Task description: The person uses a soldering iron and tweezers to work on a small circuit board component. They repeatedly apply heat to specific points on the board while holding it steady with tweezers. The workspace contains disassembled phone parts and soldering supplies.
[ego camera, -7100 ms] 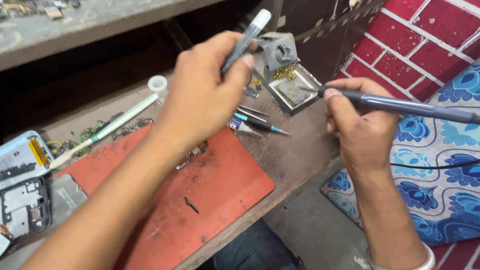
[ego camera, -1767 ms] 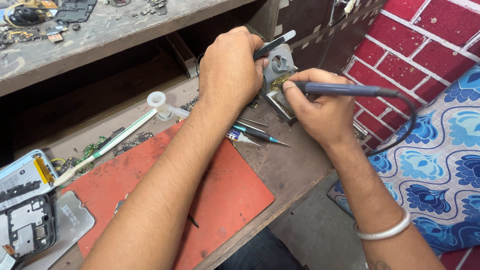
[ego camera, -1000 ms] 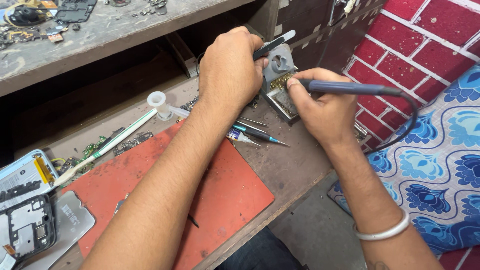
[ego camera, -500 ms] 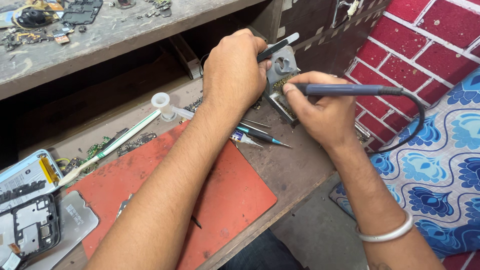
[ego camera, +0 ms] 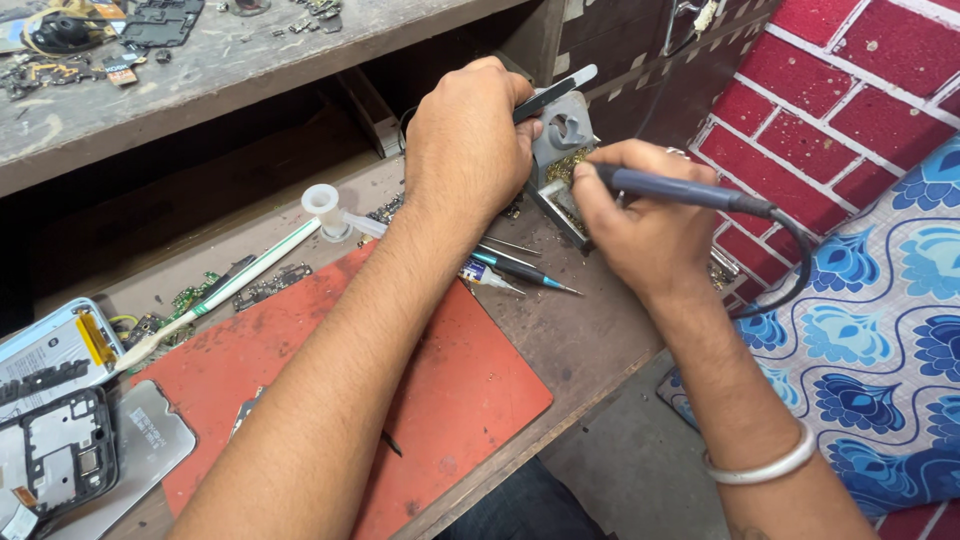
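Observation:
My left hand (ego camera: pixel 470 140) is closed around dark tweezers (ego camera: pixel 555 95), whose end sticks out toward the upper right. My right hand (ego camera: pixel 640 215) grips a blue-grey soldering iron (ego camera: pixel 690 190) by its handle, its black cord (ego camera: pixel 790 270) looping down to the right. The iron's tip is hidden behind my fingers, down at the grey metal iron stand (ego camera: pixel 560 130) with brass-coloured wool in its tray. Both hands meet over that stand at the bench's far right.
A red work mat (ego camera: pixel 440 380) covers the wooden bench (ego camera: pixel 590 340). Screwdrivers (ego camera: pixel 520 272), a white solder spool (ego camera: pixel 322 205), a toothbrush (ego camera: pixel 230 285) and opened phones (ego camera: pixel 55 440) lie around. A shelf (ego camera: pixel 200 70) with parts runs above. Red brick wall (ego camera: pixel 850 90) at right.
Seven seconds ago both hands were raised apart above the stand; they have since come down onto it. Over the last second they barely move.

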